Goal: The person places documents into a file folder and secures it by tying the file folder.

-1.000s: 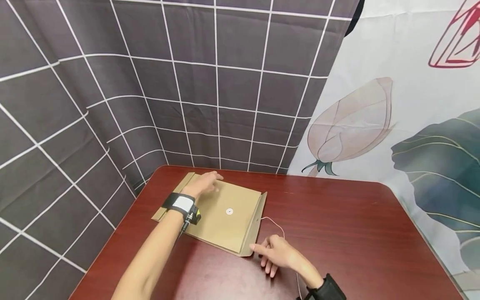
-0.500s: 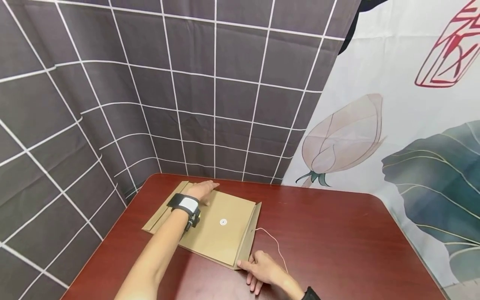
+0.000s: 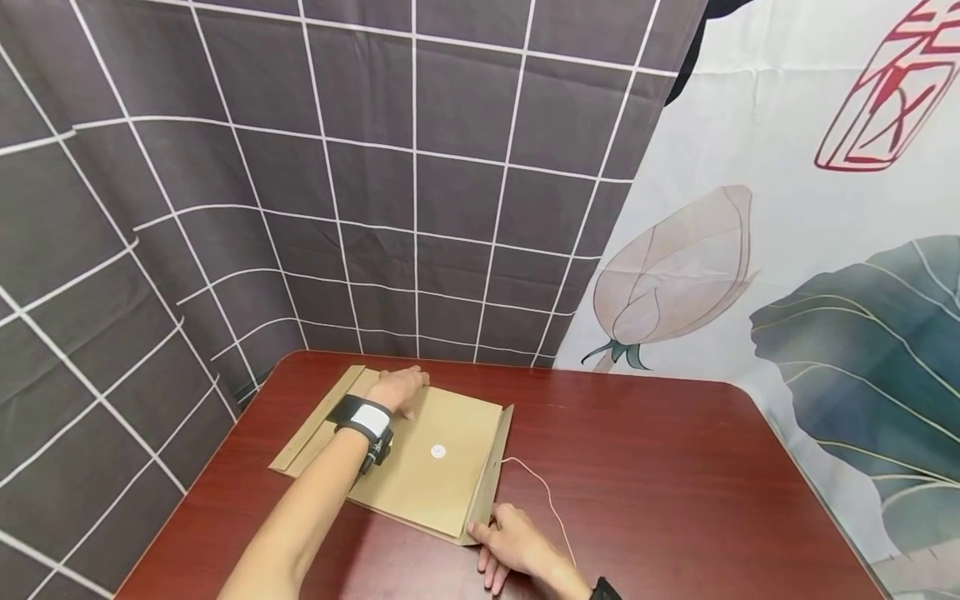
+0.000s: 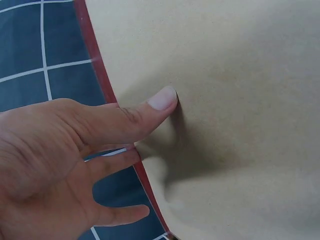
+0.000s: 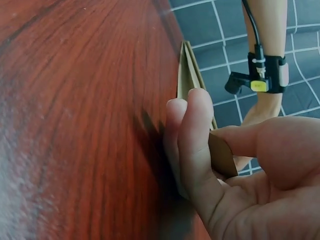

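A brown kraft paper file envelope [image 3: 420, 467] lies on the table, a white button [image 3: 438, 452] on its face. Its flap [image 3: 489, 483] stands up slightly along the right side, with a thin string [image 3: 551, 500] trailing from it onto the tabletop. At the envelope's far left part, my left hand [image 3: 397, 390] lies over the edge, fingers extended; the left wrist view shows the thumb [image 4: 162, 98] at the brown surface. My right hand [image 3: 513, 542] pinches the near corner of the flap between thumb and fingers, as the right wrist view shows [image 5: 222, 155].
The dark red wooden table [image 3: 660, 475] extends to the right of the envelope. Behind it hangs a grey cloth with white grid lines [image 3: 375, 183], and at the right a white cloth printed with a flower bud [image 3: 675, 271]. A second folded strip [image 3: 318, 421] runs along the envelope's left side.
My right hand has come in from beside the flap's near corner and now grips it. My left hand has settled at the envelope's far edge. The head view has shifted slightly.
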`<move>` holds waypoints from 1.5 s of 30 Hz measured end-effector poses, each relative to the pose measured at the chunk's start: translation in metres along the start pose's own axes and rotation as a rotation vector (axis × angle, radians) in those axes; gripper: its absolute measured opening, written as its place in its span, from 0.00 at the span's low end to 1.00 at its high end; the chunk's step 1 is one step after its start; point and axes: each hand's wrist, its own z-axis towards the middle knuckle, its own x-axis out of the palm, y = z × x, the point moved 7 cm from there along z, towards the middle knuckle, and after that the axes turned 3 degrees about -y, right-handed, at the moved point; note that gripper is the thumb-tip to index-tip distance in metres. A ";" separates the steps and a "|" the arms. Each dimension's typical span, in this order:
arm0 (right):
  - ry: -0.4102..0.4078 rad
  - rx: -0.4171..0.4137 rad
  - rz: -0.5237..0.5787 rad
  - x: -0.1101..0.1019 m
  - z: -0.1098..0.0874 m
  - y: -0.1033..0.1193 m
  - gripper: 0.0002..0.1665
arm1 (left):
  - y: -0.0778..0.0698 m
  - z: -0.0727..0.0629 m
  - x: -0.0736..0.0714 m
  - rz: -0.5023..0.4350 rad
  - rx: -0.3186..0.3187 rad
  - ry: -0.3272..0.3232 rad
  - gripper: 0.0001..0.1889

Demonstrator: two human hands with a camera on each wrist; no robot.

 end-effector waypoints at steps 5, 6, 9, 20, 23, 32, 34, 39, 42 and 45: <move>-0.018 -0.022 0.084 0.004 0.000 -0.001 0.12 | 0.006 -0.003 0.002 -0.022 -0.039 0.015 0.39; -0.028 -0.029 0.106 0.004 -0.001 -0.001 0.11 | 0.006 -0.003 0.002 -0.027 -0.038 0.013 0.39; -0.061 -0.055 0.170 0.000 -0.004 0.001 0.08 | 0.007 -0.005 0.000 -0.058 -0.029 0.001 0.43; -0.281 -0.141 0.099 -0.067 -0.006 0.018 0.16 | -0.005 -0.015 -0.078 -0.232 0.065 -0.295 0.30; -0.359 -0.145 0.111 -0.091 -0.003 0.024 0.18 | -0.009 -0.015 -0.098 -0.254 0.097 -0.371 0.31; -0.517 -0.163 0.059 -0.169 -0.008 0.061 0.23 | -0.027 -0.019 -0.143 -0.280 0.178 -0.474 0.24; -0.534 -0.189 0.040 -0.184 -0.011 0.072 0.25 | -0.030 -0.022 -0.151 -0.310 0.191 -0.489 0.19; -0.562 -0.259 -0.001 -0.215 -0.018 0.102 0.32 | -0.034 -0.034 -0.169 -0.433 0.231 -0.535 0.15; -0.566 -0.320 -0.033 -0.228 -0.022 0.122 0.34 | -0.037 -0.043 -0.177 -0.514 0.243 -0.549 0.14; -0.589 -0.391 -0.083 -0.240 -0.027 0.143 0.32 | -0.042 -0.049 -0.183 -0.578 0.266 -0.547 0.16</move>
